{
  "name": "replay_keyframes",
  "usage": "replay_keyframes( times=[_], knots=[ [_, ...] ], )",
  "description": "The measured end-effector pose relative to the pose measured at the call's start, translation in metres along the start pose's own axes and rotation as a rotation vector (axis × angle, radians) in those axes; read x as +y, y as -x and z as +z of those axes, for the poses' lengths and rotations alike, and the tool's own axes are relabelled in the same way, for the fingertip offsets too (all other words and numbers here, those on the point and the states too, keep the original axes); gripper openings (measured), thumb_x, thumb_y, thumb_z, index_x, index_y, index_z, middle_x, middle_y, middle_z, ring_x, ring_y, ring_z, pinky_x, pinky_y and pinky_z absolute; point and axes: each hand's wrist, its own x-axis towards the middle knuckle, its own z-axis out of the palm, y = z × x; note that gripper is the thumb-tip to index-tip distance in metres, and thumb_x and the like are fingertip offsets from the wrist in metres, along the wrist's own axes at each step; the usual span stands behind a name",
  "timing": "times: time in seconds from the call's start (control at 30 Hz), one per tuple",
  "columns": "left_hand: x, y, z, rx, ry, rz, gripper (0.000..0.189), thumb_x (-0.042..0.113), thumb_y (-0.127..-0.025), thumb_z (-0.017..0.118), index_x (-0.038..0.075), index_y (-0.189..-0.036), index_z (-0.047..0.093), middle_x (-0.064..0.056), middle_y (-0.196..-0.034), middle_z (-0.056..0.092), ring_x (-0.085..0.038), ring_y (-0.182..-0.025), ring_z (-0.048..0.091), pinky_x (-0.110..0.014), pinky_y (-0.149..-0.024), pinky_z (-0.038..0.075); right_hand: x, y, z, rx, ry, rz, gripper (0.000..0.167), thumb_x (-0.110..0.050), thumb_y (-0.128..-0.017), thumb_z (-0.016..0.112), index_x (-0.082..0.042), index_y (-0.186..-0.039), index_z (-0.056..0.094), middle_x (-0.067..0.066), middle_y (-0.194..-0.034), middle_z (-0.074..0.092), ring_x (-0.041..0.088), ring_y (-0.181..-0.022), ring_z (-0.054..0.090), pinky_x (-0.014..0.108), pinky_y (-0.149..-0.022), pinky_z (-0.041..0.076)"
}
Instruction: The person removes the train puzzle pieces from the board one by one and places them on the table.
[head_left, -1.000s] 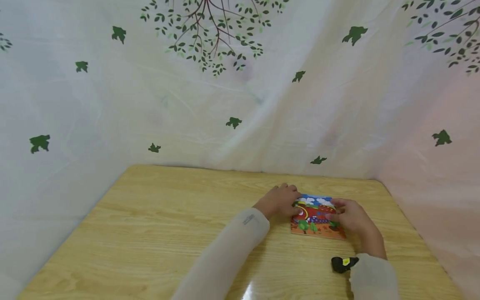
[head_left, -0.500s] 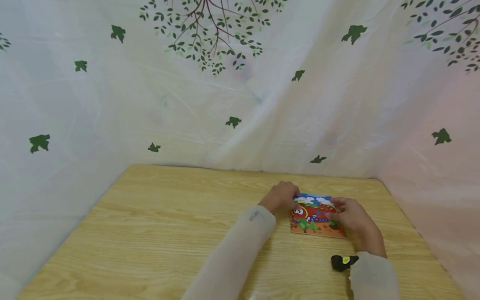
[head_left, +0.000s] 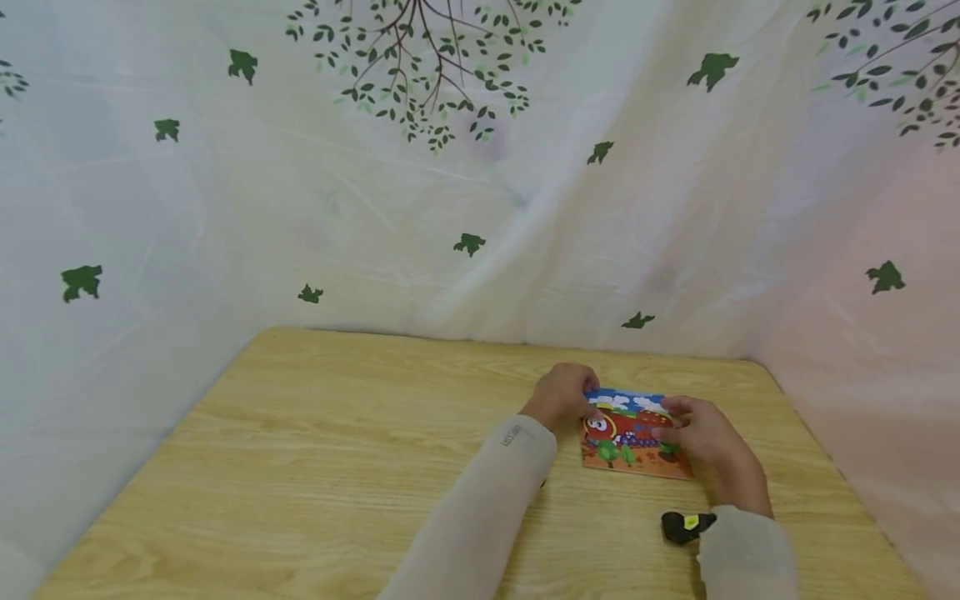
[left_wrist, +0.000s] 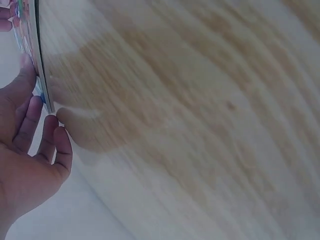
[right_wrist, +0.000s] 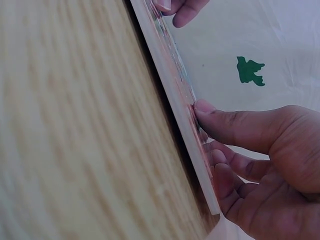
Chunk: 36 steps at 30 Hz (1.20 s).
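The left hand [left_wrist: 27,167] comes in along the left edge, its thumb against the printed face of a thin board [left_wrist: 28,32] — seen nearly edge-on — and its fingers bent near the board's end. Fingertips of the right hand [left_wrist: 5,25] show at the upper left corner. A wood-grain table [left_wrist: 200,110] fills most of the view.

Illegible lettering [head_left: 512,435] on left sleeve [head_left: 480,504]
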Motion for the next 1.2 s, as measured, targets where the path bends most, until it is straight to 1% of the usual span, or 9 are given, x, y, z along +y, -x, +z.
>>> replay_keyframes(
  times=[0.3,0.47,0.73,0.8,0.9,0.97,1.03,1.13,1.2],
  knots=[
    [-0.003,0.000,0.001,0.015,0.065,-0.011,0.036,0.033,-0.079,0.090,0.018,-0.107,0.073,0.010,-0.096,0.063,-0.007,-0.089,0.054,-0.023,-0.085,0.048,-0.001,0.000,0.002,-0.003,-0.039,0.042,0.063,-0.017,-0.098,0.072,0.009,-0.147,0.043,0.034,-0.140,0.048,0.046,-0.120,0.049,0.061,-0.103,0.040],
    [-0.006,-0.003,0.003,-0.020,0.089,-0.015,0.035,0.030,-0.082,0.089,0.018,-0.108,0.069,0.009,-0.097,0.061,-0.008,-0.090,0.054,-0.025,-0.087,0.047,0.001,-0.002,0.004,-0.003,-0.013,0.028,0.063,-0.017,-0.098,0.072,0.009,-0.147,0.043,0.035,-0.142,0.047,0.049,-0.124,0.047,0.063,-0.105,0.039],
    [-0.002,-0.007,0.006,-0.083,0.072,-0.075,0.039,0.032,-0.085,0.086,0.021,-0.118,0.066,0.007,-0.105,0.061,-0.013,-0.099,0.054,-0.032,-0.098,0.047,0.003,-0.003,0.002,0.004,0.004,-0.005,0.061,-0.013,-0.096,0.073,0.006,-0.147,0.045,0.036,-0.141,0.046,0.050,-0.124,0.047,0.065,-0.104,0.038],
    [0.000,-0.005,0.004,-0.082,0.063,-0.062,0.040,0.032,-0.086,0.085,0.020,-0.119,0.067,0.007,-0.107,0.062,-0.013,-0.100,0.054,-0.032,-0.099,0.047,0.002,-0.002,0.001,-0.005,0.016,-0.037,0.060,-0.011,-0.097,0.071,0.002,-0.150,0.045,0.037,-0.143,0.044,0.052,-0.124,0.047,0.066,-0.102,0.040],
    [0.002,-0.003,0.003,-0.077,0.036,-0.040,0.039,0.033,-0.086,0.085,0.019,-0.119,0.068,0.007,-0.111,0.065,-0.012,-0.102,0.056,-0.033,-0.101,0.046,0.001,-0.001,0.001,-0.026,0.062,-0.160,0.055,-0.004,-0.097,0.068,0.001,-0.148,0.050,0.039,-0.145,0.042,0.055,-0.123,0.051,0.064,-0.096,0.047],
    [0.003,-0.003,0.002,-0.079,0.021,-0.039,0.039,0.034,-0.087,0.084,0.020,-0.119,0.069,0.008,-0.113,0.065,-0.012,-0.104,0.056,-0.033,-0.103,0.044,-0.001,0.000,0.002,-0.039,0.099,-0.200,0.050,-0.007,-0.098,0.067,0.000,-0.146,0.054,0.042,-0.145,0.038,0.056,-0.123,0.049,0.065,-0.094,0.048],
    [0.004,-0.003,0.002,-0.082,0.008,-0.044,0.038,0.035,-0.087,0.084,0.021,-0.120,0.069,0.008,-0.114,0.066,-0.012,-0.106,0.056,-0.034,-0.105,0.043,-0.003,-0.001,0.004,-0.049,0.125,-0.207,0.050,-0.013,-0.098,0.069,-0.001,-0.145,0.055,0.044,-0.144,0.033,0.058,-0.124,0.044,0.068,-0.095,0.045],
    [0.004,-0.003,0.002,-0.087,0.014,-0.049,0.038,0.034,-0.087,0.083,0.021,-0.120,0.069,0.007,-0.115,0.065,-0.013,-0.106,0.055,-0.034,-0.105,0.043,-0.007,-0.001,0.006,-0.048,0.153,-0.149,0.058,-0.027,-0.098,0.072,-0.007,-0.148,0.053,0.042,-0.145,0.023,0.063,-0.128,0.032,0.076,-0.099,0.033],
    [0.004,-0.004,0.002,-0.090,0.031,-0.048,0.038,0.032,-0.088,0.083,0.019,-0.120,0.069,0.005,-0.114,0.064,-0.014,-0.105,0.055,-0.033,-0.104,0.045,-0.008,-0.002,0.007,-0.038,0.177,-0.155,0.061,-0.028,-0.095,0.075,-0.008,-0.148,0.053,0.040,-0.149,0.023,0.065,-0.131,0.029,0.078,-0.101,0.029]
  ],
)
